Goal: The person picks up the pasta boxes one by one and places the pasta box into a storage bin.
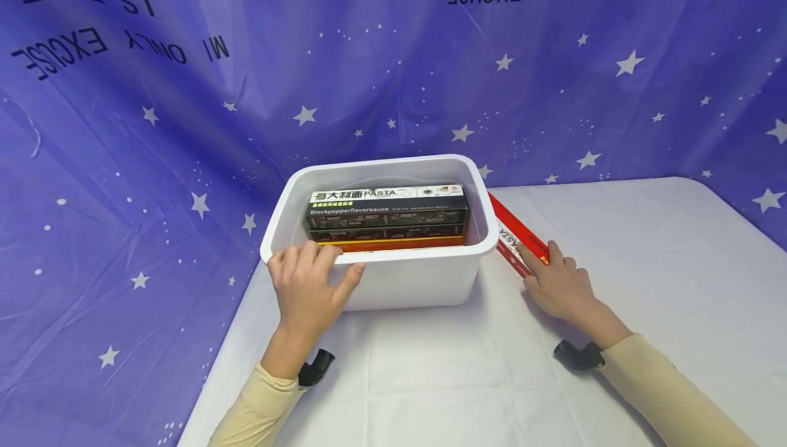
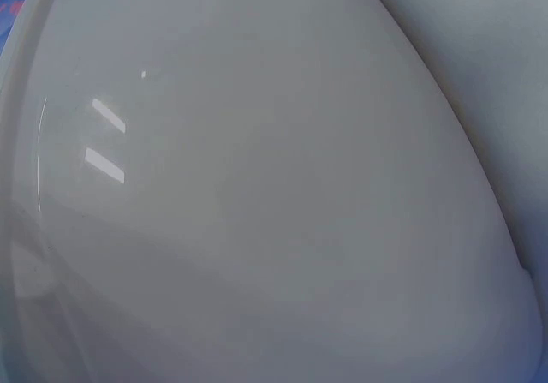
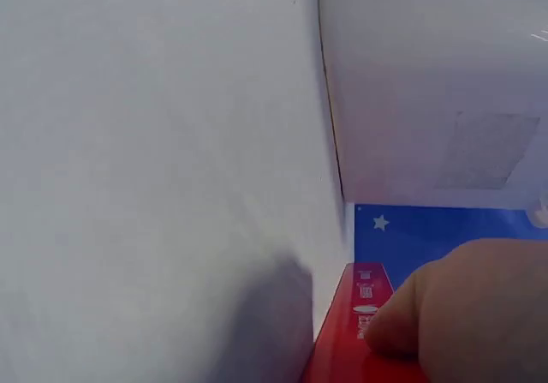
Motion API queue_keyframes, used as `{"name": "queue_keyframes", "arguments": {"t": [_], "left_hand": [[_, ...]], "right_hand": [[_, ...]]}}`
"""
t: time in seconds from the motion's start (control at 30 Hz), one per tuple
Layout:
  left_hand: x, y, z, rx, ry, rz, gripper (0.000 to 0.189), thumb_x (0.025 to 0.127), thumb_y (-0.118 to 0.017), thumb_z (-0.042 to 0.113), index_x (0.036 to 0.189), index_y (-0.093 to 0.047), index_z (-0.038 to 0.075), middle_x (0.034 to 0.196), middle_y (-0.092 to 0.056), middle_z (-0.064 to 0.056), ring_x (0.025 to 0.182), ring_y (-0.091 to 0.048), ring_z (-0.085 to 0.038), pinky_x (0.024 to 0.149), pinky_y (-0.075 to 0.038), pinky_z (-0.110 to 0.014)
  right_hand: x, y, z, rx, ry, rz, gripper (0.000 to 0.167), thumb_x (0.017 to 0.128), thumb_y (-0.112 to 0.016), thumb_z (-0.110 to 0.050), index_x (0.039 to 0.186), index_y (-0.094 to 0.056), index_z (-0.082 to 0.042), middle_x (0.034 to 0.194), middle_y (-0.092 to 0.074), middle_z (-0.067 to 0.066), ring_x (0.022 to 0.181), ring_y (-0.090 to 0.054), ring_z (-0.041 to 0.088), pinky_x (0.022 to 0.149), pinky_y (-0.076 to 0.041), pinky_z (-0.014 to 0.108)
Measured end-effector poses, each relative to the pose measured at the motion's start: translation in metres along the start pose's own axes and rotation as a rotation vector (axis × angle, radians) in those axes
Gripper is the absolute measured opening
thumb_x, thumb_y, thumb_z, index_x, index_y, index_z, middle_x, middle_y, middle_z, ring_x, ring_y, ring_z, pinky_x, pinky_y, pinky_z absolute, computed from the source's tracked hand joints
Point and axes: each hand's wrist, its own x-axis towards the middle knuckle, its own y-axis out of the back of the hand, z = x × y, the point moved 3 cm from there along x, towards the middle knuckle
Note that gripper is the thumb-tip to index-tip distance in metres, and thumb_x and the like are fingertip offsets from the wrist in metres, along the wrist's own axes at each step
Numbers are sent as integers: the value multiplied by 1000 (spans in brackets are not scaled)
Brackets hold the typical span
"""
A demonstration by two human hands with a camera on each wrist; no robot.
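A white plastic bin [image 1: 412,283] stands on the table with several pasta boxes inside. The front one seen upright is a black pasta box [image 1: 387,208] with a white top edge; an orange-red box [image 1: 399,244] shows nearer the front rim. My left hand [image 1: 307,290] grips the bin's front-left rim, fingers over the edge and thumb along the outer wall. To the bin's right, my right hand [image 1: 561,286] holds the near end of a red pasta box [image 1: 519,225] between thumb and fingers. In the right wrist view, the thumb presses on the red box.
White cloth [image 1: 676,262] covers the table under the bin. A purple curtain [image 1: 393,78] with stars and lettering hangs behind and along the left side. Black wrist mounts [image 1: 578,356] sit at both cuffs.
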Motion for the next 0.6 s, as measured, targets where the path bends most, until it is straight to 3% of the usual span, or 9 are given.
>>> {"name": "queue_keyframes", "arguments": {"t": [0.37,0.6], "left_hand": [[0,0,1,-1,-6,12,71,99,-38,70,82,-66,7,75,-59,-13,73,-51,-38,83,-34,-57],[0,-1,0,-2,-9,27,71,99,-39,71,80,-64,7,74,-58,-13,72,-51,-38,82,-35,-58]], "right_hand": [[0,-6,-1,-15,-11,39,72,94,-59,-37,157,-33,-14,151,-25,43,114,-47,62,86,-42,70],[1,-7,2,-7,-1,116,66,96,-63,-35,155,-40,-17,140,-39,39,104,-52,57,79,-44,63]]}}
